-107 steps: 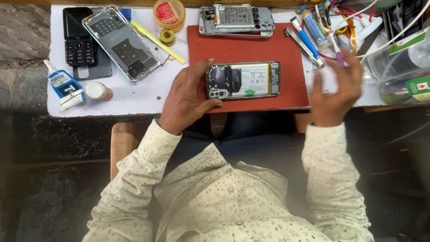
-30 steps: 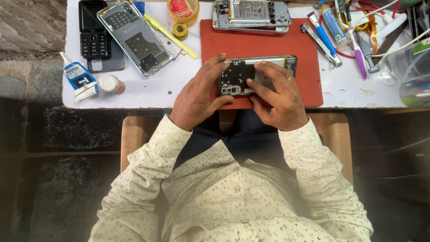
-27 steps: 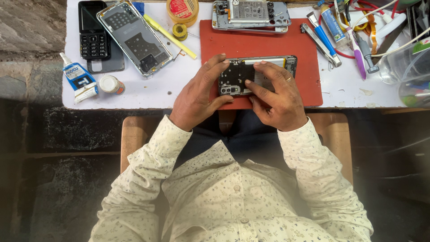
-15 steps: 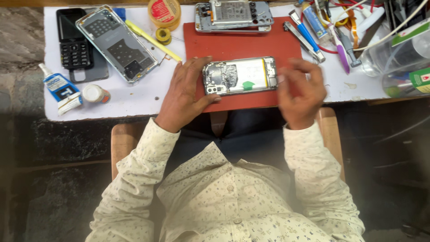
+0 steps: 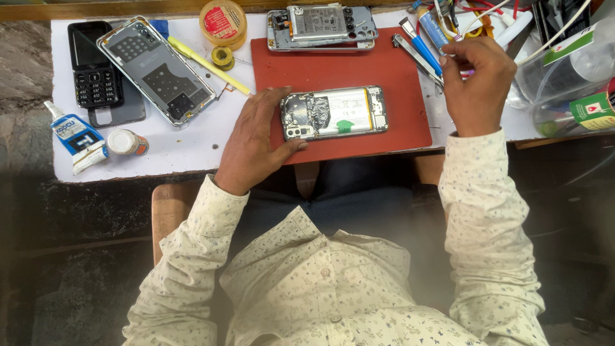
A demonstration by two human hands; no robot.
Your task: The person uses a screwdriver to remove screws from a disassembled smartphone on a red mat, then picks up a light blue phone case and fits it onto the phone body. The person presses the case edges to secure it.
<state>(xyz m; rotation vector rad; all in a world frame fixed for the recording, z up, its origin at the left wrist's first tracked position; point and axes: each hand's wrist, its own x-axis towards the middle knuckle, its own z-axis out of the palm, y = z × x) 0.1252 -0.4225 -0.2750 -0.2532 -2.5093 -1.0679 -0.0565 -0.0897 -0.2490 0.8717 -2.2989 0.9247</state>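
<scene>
The opened smartphone with its silver battery and green tab exposed (image 5: pixel 334 113) lies flat on the red rectangular work mat (image 5: pixel 397 67), near the mat's near edge. The person's left hand (image 5: pixel 255 136) braces it at its left end, thumb and fingers spread along the short edge, clamped lightly on the casing. The right hand (image 5: pixel 477 83) is raised at the far right over the cluster of blue-handled and metal hand tools (image 5: pixel 419 51), its fingers curled together; whether they pinch anything cannot be told.

For this step, the left-hand brace should hold the phone square on the mat, with pressure on the frame only, not on the battery. The right hand should draw out a single tool without disturbing the loose wires beside it. A second dismantled phone frame (image 5: pixel 320 27) lies at the mat's far edge, well apart.
</scene>
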